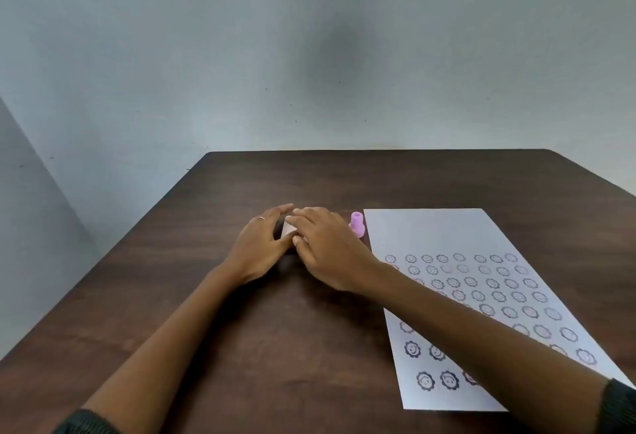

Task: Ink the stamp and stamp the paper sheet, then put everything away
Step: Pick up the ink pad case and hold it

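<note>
hands on the ink pad, sheet already stamped

we see the sheet [447, 237] at the right of the frame, its lower rows filled with flower-face prints and its top strip bare, so we judge the stamping largely done. the pink stamp [357, 224] stands upright on the table [241, 347] just left of the sheet's top corner, near centre frame, with no hand on it. what is left, as we read it, is closing up and putting things away.

both forearms reach in from the bottom corners and meet at centre frame. our left hand [256, 244] curls round a small pad [287, 228], fingers at its far side, thumb near. our right hand [327, 244] lies across it palm down, fingers pressed to its top. both hands are closed on the pad; whether it is being opened or shut we cannot tell.
</note>
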Demonstrator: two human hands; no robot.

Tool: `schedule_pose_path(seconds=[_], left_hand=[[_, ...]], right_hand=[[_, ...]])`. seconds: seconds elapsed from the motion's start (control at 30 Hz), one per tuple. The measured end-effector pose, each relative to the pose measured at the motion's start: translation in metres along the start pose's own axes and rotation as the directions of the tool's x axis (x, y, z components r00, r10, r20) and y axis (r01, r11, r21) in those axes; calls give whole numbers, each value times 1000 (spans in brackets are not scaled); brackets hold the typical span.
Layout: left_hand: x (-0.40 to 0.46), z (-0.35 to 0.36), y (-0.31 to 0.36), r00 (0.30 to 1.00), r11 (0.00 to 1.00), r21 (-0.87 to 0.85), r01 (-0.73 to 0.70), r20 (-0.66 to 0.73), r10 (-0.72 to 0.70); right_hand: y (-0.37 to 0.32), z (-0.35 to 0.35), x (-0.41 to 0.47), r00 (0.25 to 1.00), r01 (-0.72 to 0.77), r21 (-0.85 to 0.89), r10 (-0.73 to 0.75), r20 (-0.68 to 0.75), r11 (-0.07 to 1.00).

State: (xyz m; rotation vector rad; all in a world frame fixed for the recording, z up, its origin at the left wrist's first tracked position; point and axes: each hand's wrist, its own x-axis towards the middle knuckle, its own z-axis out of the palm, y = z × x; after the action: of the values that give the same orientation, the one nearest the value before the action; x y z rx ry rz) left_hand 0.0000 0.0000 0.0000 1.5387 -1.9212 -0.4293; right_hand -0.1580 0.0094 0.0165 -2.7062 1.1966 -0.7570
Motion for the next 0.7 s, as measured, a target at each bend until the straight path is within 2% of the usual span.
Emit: schedule_pose_path(seconds=[0.1, 0.23, 0.53, 0.7], left_hand=[[4, -1, -4, 999, 998, 54, -37, 9, 36], [7, -5, -7, 998, 995, 89, -40, 58, 35], [9, -17, -5, 977, 999, 8, -35, 212, 33], [8, -21, -5, 959, 999, -37, 19, 284, -7]], right_hand=[[4, 2, 3, 999, 24, -31, -23, 32, 999], [5, 4, 3, 994, -20, -78, 29, 109, 997], [12, 1, -2, 990, -13, -28, 16, 137, 1000], [11, -6, -4, 989, -18, -14, 20, 144, 1000]])
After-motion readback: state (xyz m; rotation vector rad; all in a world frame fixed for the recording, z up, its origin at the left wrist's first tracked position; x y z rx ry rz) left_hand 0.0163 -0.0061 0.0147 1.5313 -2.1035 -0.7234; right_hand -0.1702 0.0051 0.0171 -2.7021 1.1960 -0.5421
